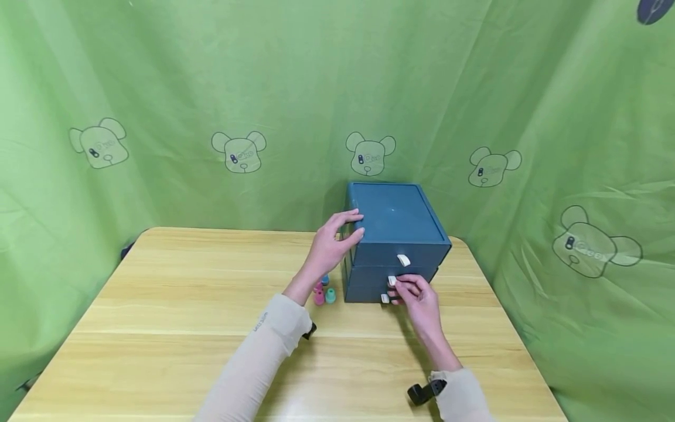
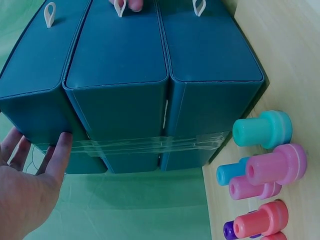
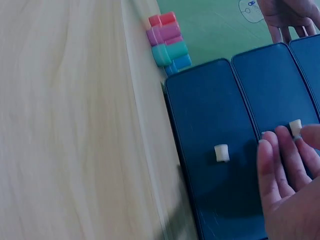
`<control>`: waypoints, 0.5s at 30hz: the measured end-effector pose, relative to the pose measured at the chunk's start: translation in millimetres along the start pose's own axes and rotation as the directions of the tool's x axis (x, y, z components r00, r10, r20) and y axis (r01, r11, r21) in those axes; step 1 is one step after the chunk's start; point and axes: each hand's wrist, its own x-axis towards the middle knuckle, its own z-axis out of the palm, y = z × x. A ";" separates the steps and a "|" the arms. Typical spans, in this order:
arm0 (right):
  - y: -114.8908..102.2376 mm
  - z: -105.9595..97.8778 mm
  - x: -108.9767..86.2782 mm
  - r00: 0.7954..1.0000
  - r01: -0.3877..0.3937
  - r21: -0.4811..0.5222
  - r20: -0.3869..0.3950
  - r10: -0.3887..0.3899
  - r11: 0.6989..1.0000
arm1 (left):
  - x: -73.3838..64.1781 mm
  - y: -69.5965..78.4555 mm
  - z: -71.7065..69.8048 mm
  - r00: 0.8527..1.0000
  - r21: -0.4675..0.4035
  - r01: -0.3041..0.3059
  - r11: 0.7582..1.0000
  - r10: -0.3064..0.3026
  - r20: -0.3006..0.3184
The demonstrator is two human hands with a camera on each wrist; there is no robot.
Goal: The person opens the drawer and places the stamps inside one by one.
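Observation:
A dark blue cabinet with three stacked drawers stands at the back right of the table, each front bearing a white pull loop. My left hand rests with spread fingers against the cabinet's upper left side; in the left wrist view its fingertips touch the side of the top drawer. At the front, my right hand pinches the middle drawer's pull loop between thumb and fingers. The bottom loop hangs just below that hand. All three drawers look closed.
Several small plastic peg-shaped pieces, including a teal one and a pink one, stand on the wooden table left of the cabinet. Clear tape runs across the cabinet's side. A green curtain hangs behind.

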 end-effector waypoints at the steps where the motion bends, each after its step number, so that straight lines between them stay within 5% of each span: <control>1: -0.1 1.1 0.0 1.000 0.002 0.014 -0.010 -0.002 1.000 | -0.2 -0.3 0.2 1.000 0.001 0.000 1.000 0.000 -0.001; 15: 2.3 3.9 -0.3 0.999 -0.011 0.009 -0.033 0.012 1.000 | -0.3 -1.2 -0.3 1.000 -0.006 0.009 1.000 -0.009 -0.001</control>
